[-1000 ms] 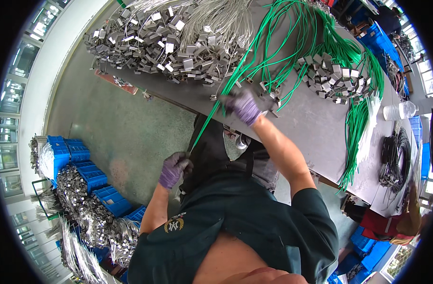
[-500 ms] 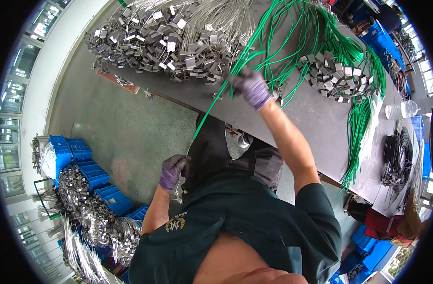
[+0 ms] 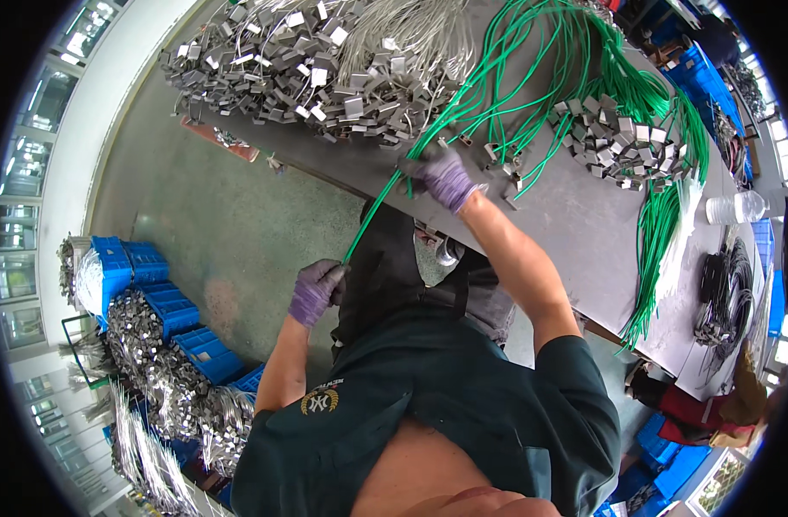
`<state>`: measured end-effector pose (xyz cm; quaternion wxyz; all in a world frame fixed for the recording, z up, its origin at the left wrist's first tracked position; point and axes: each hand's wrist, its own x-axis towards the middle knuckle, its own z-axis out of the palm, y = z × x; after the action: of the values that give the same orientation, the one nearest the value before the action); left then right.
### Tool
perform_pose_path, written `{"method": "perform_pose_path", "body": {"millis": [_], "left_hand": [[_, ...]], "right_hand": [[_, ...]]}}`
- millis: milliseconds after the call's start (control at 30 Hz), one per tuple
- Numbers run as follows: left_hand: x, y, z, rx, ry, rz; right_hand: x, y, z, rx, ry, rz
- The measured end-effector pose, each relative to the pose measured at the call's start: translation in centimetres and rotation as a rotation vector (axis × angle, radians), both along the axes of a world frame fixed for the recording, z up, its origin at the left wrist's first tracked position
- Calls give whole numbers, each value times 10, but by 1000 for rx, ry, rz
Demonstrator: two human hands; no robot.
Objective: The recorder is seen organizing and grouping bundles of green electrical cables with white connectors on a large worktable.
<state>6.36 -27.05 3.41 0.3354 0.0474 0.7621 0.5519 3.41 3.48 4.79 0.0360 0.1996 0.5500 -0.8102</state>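
Observation:
My left hand [image 3: 319, 291], in a purple and grey glove, is closed on the near end of a thin bunch of green wires [image 3: 373, 209] in front of my body. From there the wires run taut up and right to the table. My right hand [image 3: 444, 177], gloved alike, is closed round the same bunch at the table's edge, its fingertips partly hidden. Beyond it the wires fan out over the grey table [image 3: 566, 237]. Small metal pieces [image 3: 508, 168] lie at some wire ends just right of my right hand.
A big heap of grey metal blocks with pale wires [image 3: 312, 82] covers the table's far left. Farther right lie a bundle of green wires with blocks [image 3: 622, 142], a clear plastic bottle [image 3: 737, 208] and a black cable coil [image 3: 725, 293]. Blue crates [image 3: 206, 355] stand on the floor at left.
My right hand has moved slightly down and left along the green wires, toward the table edge. My left hand stays nearly in place, still holding the wires. The view has shifted slightly.

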Motion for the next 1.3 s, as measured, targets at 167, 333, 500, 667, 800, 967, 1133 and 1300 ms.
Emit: {"method": "perform_pose_path", "body": {"millis": [167,333,500,667,800,967,1133,1300], "left_hand": [[-6,-19,4,196,112,-152],[-8,-1,-13,34,231,-64],[-6,3,-25,-5,83,3],[-32,21,8,-23,72,-64],[-38,26,30,298,169,-190],[-39,44,33,272,228,-188],[-34,50,1,177,-139,-54],[-34,49,-4,185,-215,-53]], "right_hand": [[-17,71,75,478,251,-95],[-43,99,40,170,127,-163],[-30,51,-18,-1,42,-15],[-16,11,26,233,72,105],[-18,50,114,375,290,-78],[-52,101,93,392,130,-147],[-44,84,23,97,67,-151],[-33,59,1,-74,153,-133]]}}
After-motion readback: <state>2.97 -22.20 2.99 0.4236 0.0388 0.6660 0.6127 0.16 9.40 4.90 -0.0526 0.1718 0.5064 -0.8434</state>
